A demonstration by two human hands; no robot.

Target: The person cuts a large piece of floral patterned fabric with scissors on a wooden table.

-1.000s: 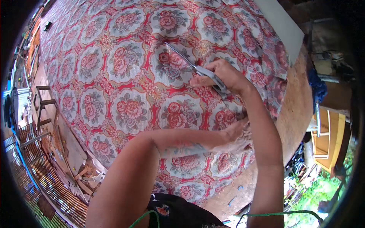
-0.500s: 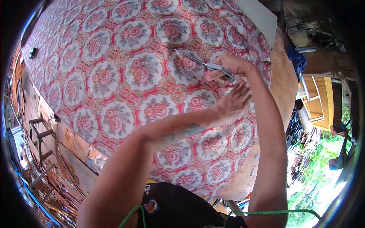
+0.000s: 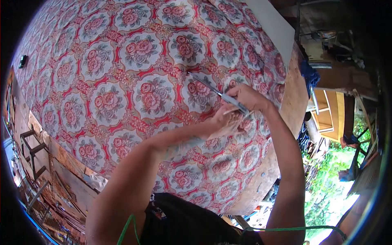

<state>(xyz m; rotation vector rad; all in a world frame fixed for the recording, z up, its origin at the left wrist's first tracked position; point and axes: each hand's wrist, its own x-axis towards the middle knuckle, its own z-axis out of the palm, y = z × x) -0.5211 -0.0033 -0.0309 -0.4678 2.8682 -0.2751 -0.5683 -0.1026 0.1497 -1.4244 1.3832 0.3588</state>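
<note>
Here I am, my right hand point(image 3: 252, 100) gripping the scissors point(image 3: 232, 102), fingers closing around the handles, the blades pointing away over the flowered cloth point(image 3: 108, 102). The cloth is spreading across the table point(image 3: 290, 94), and the tip is meeting it by a shadowed pucker. That's my first worry: slack fabric could be bunching between the blades and giving a ragged or crooked edge. I can't tell whether a blade is sitting beneath the cloth; if one is, it could be catching a hidden layer.

My left hand point(image 3: 227, 123) is lying right by the handles, its fingers too blurred to call spread or pressed together. Being so close, it could be getting pinched, or dragging the cloth askew if it's pressing unevenly. And the green cord point(image 3: 286, 229) is crossing my right forearm, so a wide swing could be snagging it.
</note>
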